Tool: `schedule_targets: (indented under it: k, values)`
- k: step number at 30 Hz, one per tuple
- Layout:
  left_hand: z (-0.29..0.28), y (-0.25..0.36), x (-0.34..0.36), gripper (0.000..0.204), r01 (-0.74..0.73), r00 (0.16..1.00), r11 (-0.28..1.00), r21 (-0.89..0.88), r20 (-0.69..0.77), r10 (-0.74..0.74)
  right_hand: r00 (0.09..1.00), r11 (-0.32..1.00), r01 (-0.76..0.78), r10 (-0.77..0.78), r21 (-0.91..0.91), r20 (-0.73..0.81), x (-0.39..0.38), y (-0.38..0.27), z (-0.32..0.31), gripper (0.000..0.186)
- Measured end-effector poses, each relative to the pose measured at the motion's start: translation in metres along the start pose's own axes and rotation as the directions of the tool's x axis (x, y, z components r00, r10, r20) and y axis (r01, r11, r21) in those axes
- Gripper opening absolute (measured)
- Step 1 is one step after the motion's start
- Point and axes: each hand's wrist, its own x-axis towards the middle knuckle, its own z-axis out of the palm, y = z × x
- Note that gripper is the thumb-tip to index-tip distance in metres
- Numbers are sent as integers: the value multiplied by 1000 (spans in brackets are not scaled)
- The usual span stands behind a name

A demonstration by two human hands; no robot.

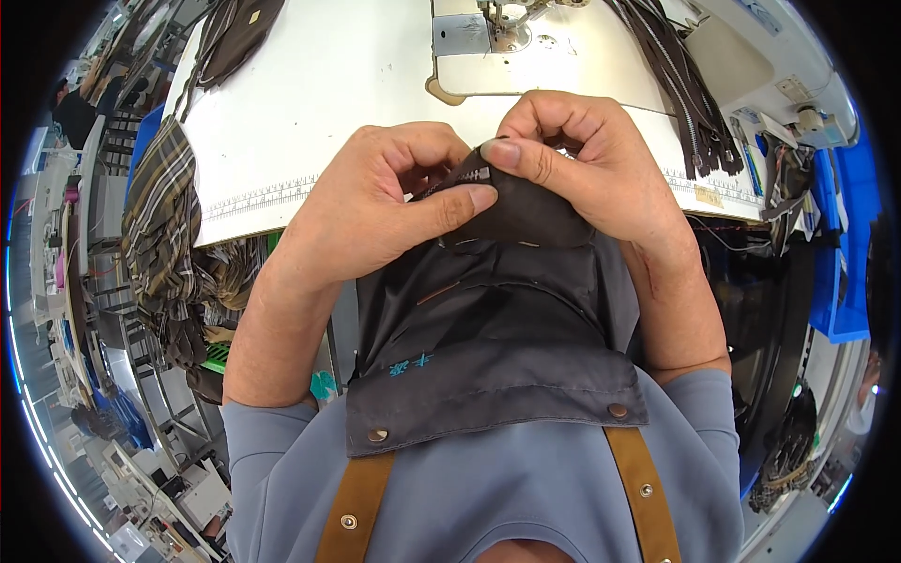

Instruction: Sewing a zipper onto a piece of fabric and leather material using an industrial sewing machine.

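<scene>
Seated close against a wide white counter in a sewing workshop, with rows of other machines and shelving curving off down the left edge. At the counter's far edge, the pale bed and presser foot of a sewing machine. A heap of plaid fabric hanging over the counter's left side; blue bins stacked off to the right. A bundle of dark zippers lying to the right of the machine, seemingly waiting their turn.

Nearer in, a dark grey apron with tan straps and snaps across the chest. Held up above it, clear of the counter and short of the machine, a dark fabric piece.

Left hand closed, thumb pressed flat over the fabric's edge. Right hand closed likewise, thumb and forefinger pinching the top. Between them, a short run of zipper teeth peeking out, lined up against the fabric edge.

Judged from that: zipper and fabric being matched by hand, nothing under the needle yet, so stitching not begun. Hard to say whether the zipper's slider is on, hidden behind the fingers.
</scene>
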Motion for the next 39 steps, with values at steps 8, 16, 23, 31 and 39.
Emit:
schedule_targets:
  k: [8, 16, 23, 31, 39]
  values:
    - [4, -3, -2, 8, 21, 977, 986, -167, -206, -56, 989, 986, -113, 124, 126, -76, -4, 4, 0, 25]
    - [5, -5, -2, 13, 33, 974, 981, -191, -214, -75, 996, 992, -44, 52, 117, -72, -8, 6, -1, 19]
    - [3, -7, 0, 13, 17, 982, 983, -184, -184, -52, 996, 992, -56, 64, 115, -65, -6, 5, 0, 19]
    - [-1, -7, 1, 14, 12, 992, 977, -214, -124, -39, 995, 980, -65, 80, 190, -68, -7, 3, 3, 17]
    - [-3, -5, -1, 14, 41, 993, 993, -112, -102, -53, 995, 989, -95, 96, 109, -7, -8, 1, -2, 17]
